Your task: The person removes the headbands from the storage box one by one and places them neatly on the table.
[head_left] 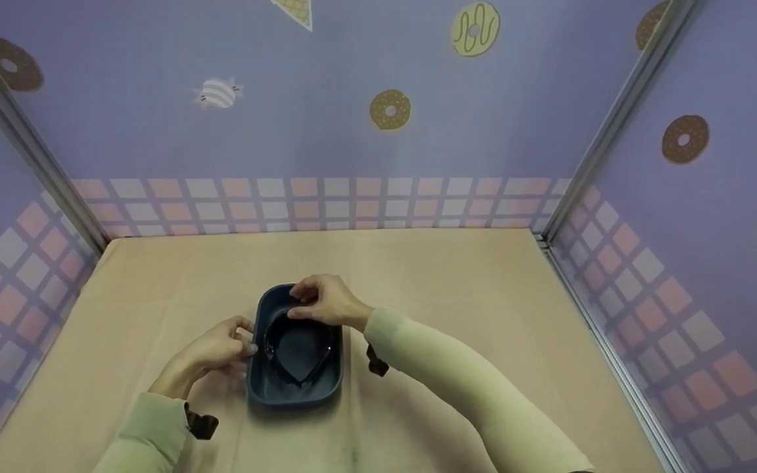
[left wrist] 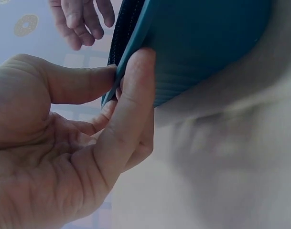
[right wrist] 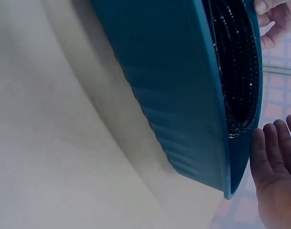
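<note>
A blue oblong container [head_left: 295,398] stands on the cloth. Inside lies a glossy black, rounded loop-shaped item [head_left: 272,348] that comes to a point at its near end. My left hand [head_left: 219,345] pinches the container's left rim between thumb and fingers; the left wrist view shows this hand [left wrist: 78,162] close up on the rim [left wrist: 135,40]. My right hand [head_left: 329,302] is over the container's far end, beside the black item's far edge. In the right wrist view, this hand [right wrist: 279,176] has its fingers extended near the rim; contact cannot be told.
A pale yellow cloth [head_left: 451,295] covers the table around the container. Purple walls [head_left: 326,151] with printed sweets and checks stand behind and at both sides, with metal posts [head_left: 621,112] at the corners. A metal rail [head_left: 605,348] runs along the right edge.
</note>
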Motion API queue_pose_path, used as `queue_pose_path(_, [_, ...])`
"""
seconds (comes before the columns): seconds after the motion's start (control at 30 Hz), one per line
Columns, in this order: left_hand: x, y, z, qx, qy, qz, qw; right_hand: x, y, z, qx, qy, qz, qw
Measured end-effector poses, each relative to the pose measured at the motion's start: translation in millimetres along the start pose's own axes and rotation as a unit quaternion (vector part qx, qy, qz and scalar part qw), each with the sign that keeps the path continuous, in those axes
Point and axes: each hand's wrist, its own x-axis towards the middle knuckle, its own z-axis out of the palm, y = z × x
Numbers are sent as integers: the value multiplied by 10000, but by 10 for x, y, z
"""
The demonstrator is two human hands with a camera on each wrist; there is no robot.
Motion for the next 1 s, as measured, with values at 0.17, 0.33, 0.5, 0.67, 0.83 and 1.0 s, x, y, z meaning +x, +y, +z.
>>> queue_pose_path(0.17, [1, 6, -9, -12, -83, 67, 9999, 8, 35, 39, -415, -47, 89, 9991])
queue_pose_path(0.33, [6, 4, -9, -33, -59, 57, 10000, 27, 49, 81, -576, -1, 93, 9983])
queue_pose_path(0.5, [15, 17, -16, 9, -58, 19, 10000, 50, 45, 119, -767, 41, 71, 9970])
queue_pose_path(0.67, [19, 12, -23, 30, -39, 48, 10000, 71, 38, 160, -910, 42, 117, 9958])
queue_pose_path(0.83, [15, -5, -17, 6, -49, 82, 10000, 83, 40, 186, -966, 96, 194, 9951])
queue_pose_path(1.0, [19, 0, 2, 26, -3, 23, 10000, 70, 44, 185, -905, 174, 243, 9954])
